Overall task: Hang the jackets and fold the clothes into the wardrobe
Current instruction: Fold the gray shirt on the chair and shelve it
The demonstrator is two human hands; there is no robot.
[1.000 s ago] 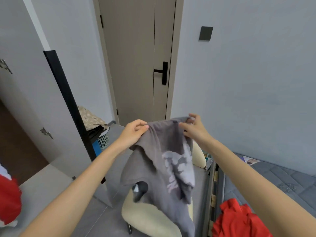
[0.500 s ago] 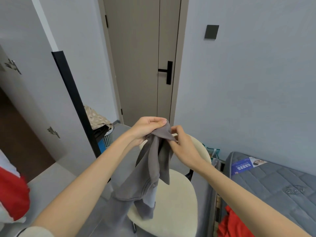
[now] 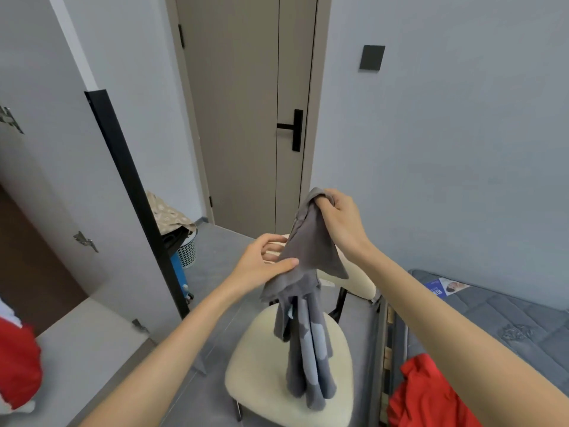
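A grey T-shirt with a pale print (image 3: 308,328) hangs bunched in front of me, above a cream chair (image 3: 261,374). My right hand (image 3: 340,221) grips the shirt's top corner at about door-handle height. Lower down, my left hand (image 3: 264,265) holds the cloth with the thumb on its front and the fingers behind it. The shirt's lower end reaches down to the chair seat. A red garment (image 3: 431,396) lies crumpled on the grey mattress (image 3: 508,318) at the lower right. The open wardrobe (image 3: 37,241) stands at the left, its door (image 3: 74,167) swung out.
A closed beige door with a black handle (image 3: 292,129) is straight ahead. A laundry basket (image 3: 184,251) with patterned cloth on it stands by the wall. Red and white fabric (image 3: 15,365) shows at the left edge. A booklet (image 3: 443,286) lies on the mattress.
My hands moved apart: the right one rose with the shirt's top corner, the left one slid lower down the cloth. The shirt now hangs longer, down to the chair seat.
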